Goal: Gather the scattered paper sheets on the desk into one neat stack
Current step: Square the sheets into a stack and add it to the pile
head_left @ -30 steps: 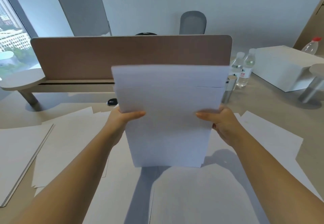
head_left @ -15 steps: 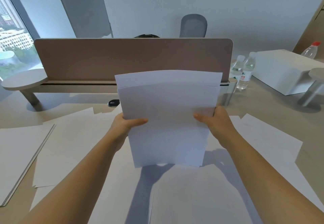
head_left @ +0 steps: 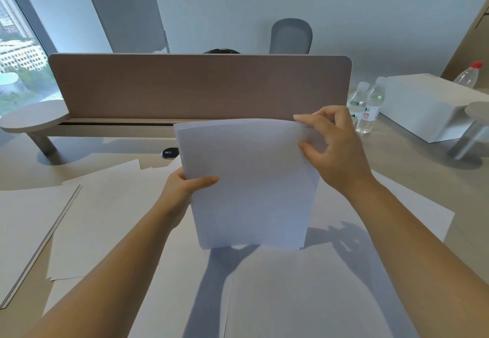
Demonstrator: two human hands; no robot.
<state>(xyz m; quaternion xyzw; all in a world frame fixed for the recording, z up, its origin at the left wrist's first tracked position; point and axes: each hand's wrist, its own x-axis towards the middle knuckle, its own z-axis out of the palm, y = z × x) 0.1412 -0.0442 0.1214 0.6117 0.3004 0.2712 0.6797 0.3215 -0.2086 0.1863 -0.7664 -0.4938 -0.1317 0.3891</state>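
I hold a bundle of white paper sheets [head_left: 251,184] upright, its bottom edge resting on the papers that cover the desk. My left hand [head_left: 182,189] grips its left edge, thumb across the front. My right hand [head_left: 336,144] is at the top right corner, fingers on the top edge and thumb on the front face. More loose sheets [head_left: 100,218] lie spread flat on the desk [head_left: 412,158] to the left, under the bundle and to the right [head_left: 412,205].
A brown divider panel [head_left: 201,86] runs across the back of the desk. Two clear water bottles [head_left: 366,105] and a white box [head_left: 428,105] stand at the right. A small dark device [head_left: 169,152] lies near the panel. A thin board [head_left: 29,232] lies at the left.
The bundle has dropped lower and its uneven top edges have come level. My right hand moved from the bundle's right side up to its top right corner.
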